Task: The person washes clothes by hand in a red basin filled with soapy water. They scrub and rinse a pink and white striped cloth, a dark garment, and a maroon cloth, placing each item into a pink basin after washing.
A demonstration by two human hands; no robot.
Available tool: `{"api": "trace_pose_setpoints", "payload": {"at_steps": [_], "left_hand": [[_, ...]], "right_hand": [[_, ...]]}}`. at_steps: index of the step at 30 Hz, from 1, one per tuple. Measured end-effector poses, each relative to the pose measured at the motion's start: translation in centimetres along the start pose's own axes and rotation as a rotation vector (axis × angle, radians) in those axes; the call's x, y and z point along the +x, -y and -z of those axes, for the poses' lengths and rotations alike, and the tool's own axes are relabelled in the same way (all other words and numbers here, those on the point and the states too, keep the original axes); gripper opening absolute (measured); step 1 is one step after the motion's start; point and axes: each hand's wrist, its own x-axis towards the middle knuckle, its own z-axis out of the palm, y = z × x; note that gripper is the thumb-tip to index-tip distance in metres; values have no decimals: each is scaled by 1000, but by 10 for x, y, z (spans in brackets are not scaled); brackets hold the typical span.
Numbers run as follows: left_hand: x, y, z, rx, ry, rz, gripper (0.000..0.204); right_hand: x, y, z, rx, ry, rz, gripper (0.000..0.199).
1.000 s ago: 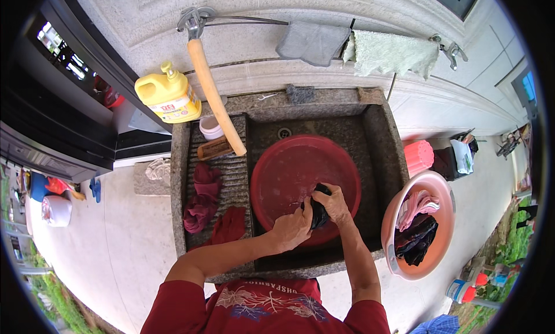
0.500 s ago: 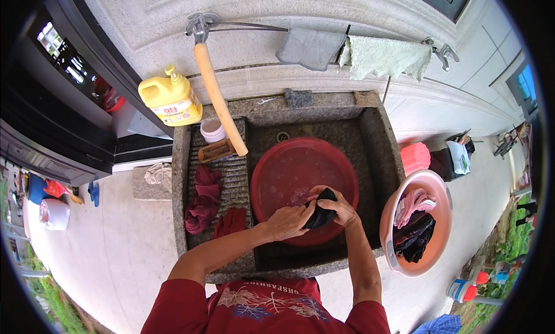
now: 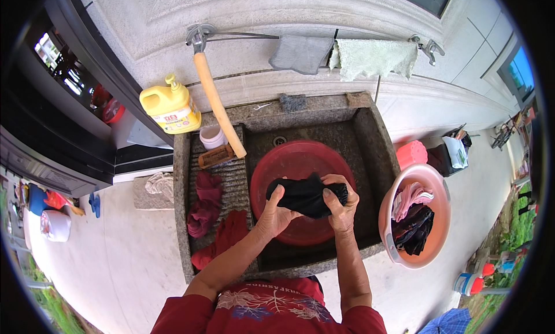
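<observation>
The left hand (image 3: 274, 217) and right hand (image 3: 341, 209) each grip one end of a crumpled black piece of cloth (image 3: 303, 196), thumbs on top, held over a round red plastic basin (image 3: 298, 160). The basin stands in a rectangular grey stone sink (image 3: 378, 154); bare sink floor shows at its near side, its far side and along its right, while its left rim lies close against the edge of a ribbed stone washboard (image 3: 233, 186). That board carries a bright red cloth (image 3: 228, 238) nearest, a bunched maroon cloth (image 3: 205, 204) beyond it, then a brown wooden brush (image 3: 215, 156). The end of a tan hose (image 3: 214, 100) hangs over the board's far part, narrowing the room there. Just outside the sink's right wall sits an oval pale-pink plastic tub (image 3: 440, 218). Half a second ago the hands were close together around a tight black bundle at the basin's near right; now they are apart, the cloth spread wider between them, and more of the bright red cloth shows beside the left forearm. Most of the left fingers are hidden under the cloth, whose height above the water is hard to judge; a blue checked umbrella (image 3: 448, 322) is cut off at the lower edge.
</observation>
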Motion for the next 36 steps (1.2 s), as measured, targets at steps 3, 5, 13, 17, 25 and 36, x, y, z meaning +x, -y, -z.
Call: {"api": "trace_pose_setpoints", "payload": {"at_steps": [3, 5, 13, 17, 25, 36], "left_hand": [[8, -10, -16, 161, -71, -233, 48], [5, -17, -36, 402, 49, -331, 60], [-7, -56, -108, 1431, 766, -527, 60], [-12, -59, -147, 1628, 1017, -577, 55], [-17, -33, -132, 1947, 1370, -770, 26], [3, 13, -58, 2603, 1449, -1045, 13]], "right_hand": [[-7, -5, -6, 264, -54, -96, 15], [-8, -10, 1, 538, -157, -274, 18], [36, 17, -1, 820, 216, -741, 28], [53, 41, -5, 747, 471, -677, 31], [68, 31, 4, -512, 772, 622, 39], [59, 9, -12, -509, 783, -305, 15]]}}
